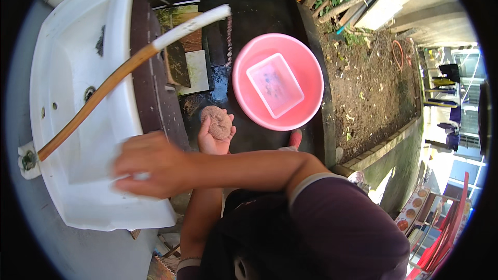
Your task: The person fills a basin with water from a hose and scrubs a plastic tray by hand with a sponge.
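Note:
My left hand (214,140) is palm up, its fingers curled around a round, pinkish-brown textured pad (220,122), possibly a scrubber. A bit of blue shows at the pad's left edge. My right forearm crosses above my left wrist. Blurred, my right hand (151,165) is over the front part of a white ceramic sink (97,206), fingers bent; whether it holds anything small cannot be told. A tan hose with a white end (113,76) runs from the tap (29,160) across the sink. Beyond my left hand, a pink round basin (241,103) holds a pink rectangular tub (274,85).
Boards and a pale tile (194,72) lie on wet dark ground between sink and basin. A low edging (328,124) borders a soil bed (369,97) at right. A red shoe (295,139) shows beside the basin. A folding rack (432,221) stands lower right.

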A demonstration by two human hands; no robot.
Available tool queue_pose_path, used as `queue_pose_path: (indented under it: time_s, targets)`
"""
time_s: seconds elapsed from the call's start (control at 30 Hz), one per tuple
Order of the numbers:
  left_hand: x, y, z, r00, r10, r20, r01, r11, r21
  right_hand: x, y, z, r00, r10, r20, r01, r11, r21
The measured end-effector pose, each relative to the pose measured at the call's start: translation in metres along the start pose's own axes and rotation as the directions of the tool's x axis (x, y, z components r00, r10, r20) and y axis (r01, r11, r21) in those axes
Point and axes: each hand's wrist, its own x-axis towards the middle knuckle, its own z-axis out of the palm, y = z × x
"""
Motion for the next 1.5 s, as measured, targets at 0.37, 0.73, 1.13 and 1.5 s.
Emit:
queue_pose_path:
  time_s: [0.37,0.73,1.13,1.5]
  targets:
    - [0.105,-0.119,-0.012,0.995,-0.051,-0.082,0.068,0.974,0.217,-0.429,0.059,-0.3,-0.036,0.971,-0.237,-0.833,-0.16,-0.53]
    - [0.17,-0.227,-0.116,0.964,-0.106,-0.245,0.163,0.96,0.226,-0.705,0.086,-0.309,-0.399,0.856,0.328,-0.724,-0.076,-0.685]
    - [0.22,-0.227,-0.132,1.0,0.002,0.008,-0.004,0.963,0.268,-0.746,0.14,-0.317,-0.178,0.698,0.693,-0.845,0.253,-0.472]
    - [0.243,-0.22,-0.114,0.96,0.103,0.261,-0.218,0.859,0.463,-0.718,0.236,-0.341,-0.309,0.793,0.525,-0.544,0.305,-0.782]
